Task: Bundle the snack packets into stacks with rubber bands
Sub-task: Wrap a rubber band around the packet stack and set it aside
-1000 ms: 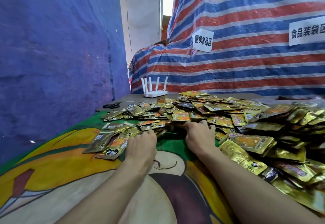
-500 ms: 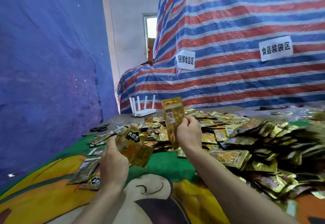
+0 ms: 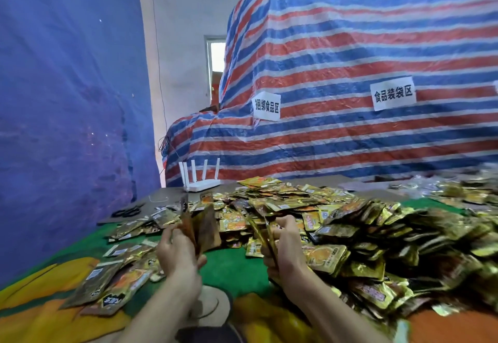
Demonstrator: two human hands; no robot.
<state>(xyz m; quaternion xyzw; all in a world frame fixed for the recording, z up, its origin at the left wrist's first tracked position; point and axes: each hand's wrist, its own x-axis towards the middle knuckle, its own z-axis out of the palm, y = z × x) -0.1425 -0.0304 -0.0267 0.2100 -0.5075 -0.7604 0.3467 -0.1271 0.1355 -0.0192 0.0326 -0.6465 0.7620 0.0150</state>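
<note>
Packets (image 3: 200,228) stand upright in the left hand (image 3: 176,252), fanned, long axes pointing up and away, its fingers curled round their lower ends. The right hand (image 3: 287,245) grips a thinner upright clutch (image 3: 262,230), raised just beside the big pile (image 3: 377,237). Bare green cloth (image 3: 231,268) lies between the wrists; a scatter (image 3: 116,280) spreads flat on the near left side.

Raised left hand (image 3: 178,253), raised right hand (image 3: 287,248), gripping

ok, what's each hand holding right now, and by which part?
Left hand grips a fan of snack packets by their lower ends. Right hand grips a second clutch of packets, also at the lower ends.
</note>
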